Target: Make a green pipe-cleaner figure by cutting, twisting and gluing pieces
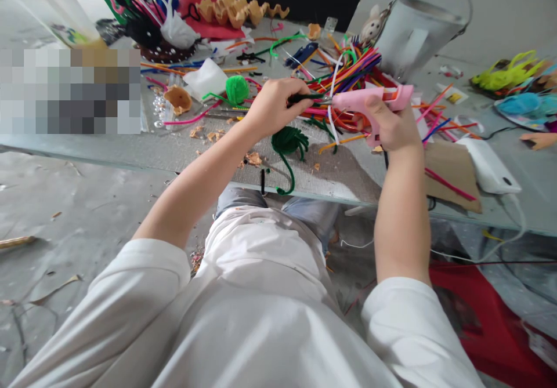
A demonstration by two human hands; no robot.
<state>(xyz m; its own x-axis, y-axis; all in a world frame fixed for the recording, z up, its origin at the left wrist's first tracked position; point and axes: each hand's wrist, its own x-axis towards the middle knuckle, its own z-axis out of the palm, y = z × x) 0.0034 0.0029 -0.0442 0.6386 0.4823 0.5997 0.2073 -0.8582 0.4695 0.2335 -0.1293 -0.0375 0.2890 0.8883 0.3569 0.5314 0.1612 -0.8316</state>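
My right hand (389,124) is wrapped round the grip of a pink glue gun (357,99), its nozzle pointing left. My left hand (278,105) pinches a thin dark green piece (307,96), probably a pipe cleaner, whose tip lies close to the nozzle. Whether the two touch, I cannot tell. Below my left hand a coiled dark green pipe cleaner bundle (288,140) rests on the table, one strand trailing towards the front edge. A bright green ball (237,90) sits left of that hand. Behind the glue gun lies a heap of coloured pipe cleaners (354,69).
A metal watering can (415,37) stands at the back right. On the right are a cardboard piece (450,173) and a white power strip (489,165) with a cord. An egg-carton strip (235,10) lies at the back, while a red stool (491,318) is below the table.
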